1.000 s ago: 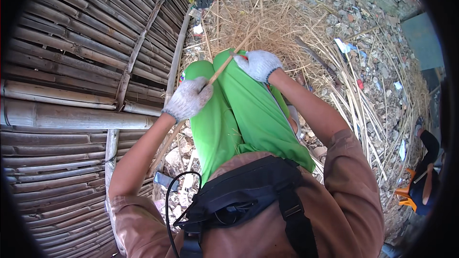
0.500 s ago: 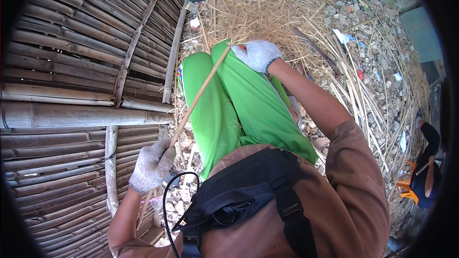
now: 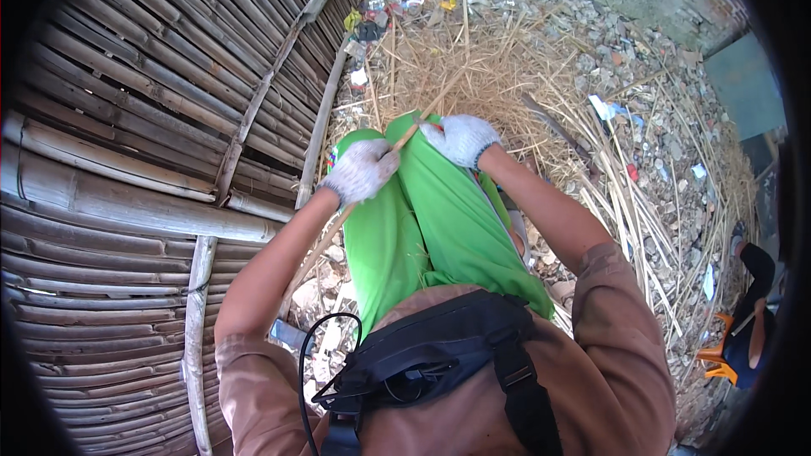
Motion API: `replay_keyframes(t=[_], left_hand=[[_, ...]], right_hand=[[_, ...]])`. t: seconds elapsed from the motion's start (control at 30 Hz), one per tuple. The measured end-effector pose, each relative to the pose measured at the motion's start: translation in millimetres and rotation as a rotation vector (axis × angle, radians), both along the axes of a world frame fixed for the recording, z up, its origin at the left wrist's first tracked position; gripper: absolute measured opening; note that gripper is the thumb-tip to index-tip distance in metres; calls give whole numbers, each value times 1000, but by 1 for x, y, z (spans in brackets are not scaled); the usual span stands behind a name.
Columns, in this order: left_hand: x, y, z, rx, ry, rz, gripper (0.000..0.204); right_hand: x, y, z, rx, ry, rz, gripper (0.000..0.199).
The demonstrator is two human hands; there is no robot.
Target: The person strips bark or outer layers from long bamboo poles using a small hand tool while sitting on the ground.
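Note:
A long, thin bamboo strip [image 3: 319,248] runs slantwise across my green-trousered knees, from lower left up to the straw beyond them. My left hand [image 3: 361,172], in a whitish knit glove, is closed round it above the left knee. Beside the right knee my right hand [image 3: 465,141], gloved alike, is closed on a small tool [image 3: 437,127]. Only a red-orange bit and a narrow greyish tip of this tool show; the fist hides the rest. The tip meets the strip just beyond my left hand.
A bamboo slat wall [image 3: 144,203] stands close on my left. Straw-like shavings [image 3: 498,59] cover stony, littered ground ahead, with pale strips [image 3: 625,203] lying to the right. A black bag [image 3: 439,338] is strapped across my front. At far right another person sits near an orange stool [image 3: 718,350].
My left hand has slid up and away from me to near my right hand. The strip now reaches farther past the knees. My right hand stays by the right knee.

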State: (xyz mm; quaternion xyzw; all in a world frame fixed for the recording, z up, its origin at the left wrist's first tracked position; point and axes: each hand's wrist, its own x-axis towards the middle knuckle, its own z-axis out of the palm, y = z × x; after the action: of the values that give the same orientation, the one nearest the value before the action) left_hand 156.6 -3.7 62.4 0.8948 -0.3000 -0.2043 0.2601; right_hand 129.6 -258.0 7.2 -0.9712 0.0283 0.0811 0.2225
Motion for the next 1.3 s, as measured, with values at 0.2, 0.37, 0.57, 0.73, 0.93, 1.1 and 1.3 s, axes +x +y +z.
replay_keyframes(t=[0.2,0.37,0.57,0.73,0.93,1.1,1.3], left_hand=[[12,-9,-20,-38,47,-9,39],[-26,28,2,-35,166,80,40],[-57,76,16,28,-19,2,40],[-108,115,48,-9,88,85,31],[-168,157,66,-19,79,176,32],[-158,141,52,27,0,117,25],[-80,68,13,-5,-168,15,28]], right_hand=[[-3,-3,-1,7,53,-30,82],[-5,4,1,-22,25,-24,85],[-1,4,0,-5,29,-34,86],[-5,0,3,2,42,-52,86],[-2,0,-8,18,3,-70,84],[1,-2,-15,57,-59,-54,86],[0,-1,-7,-43,-48,-1,81]])
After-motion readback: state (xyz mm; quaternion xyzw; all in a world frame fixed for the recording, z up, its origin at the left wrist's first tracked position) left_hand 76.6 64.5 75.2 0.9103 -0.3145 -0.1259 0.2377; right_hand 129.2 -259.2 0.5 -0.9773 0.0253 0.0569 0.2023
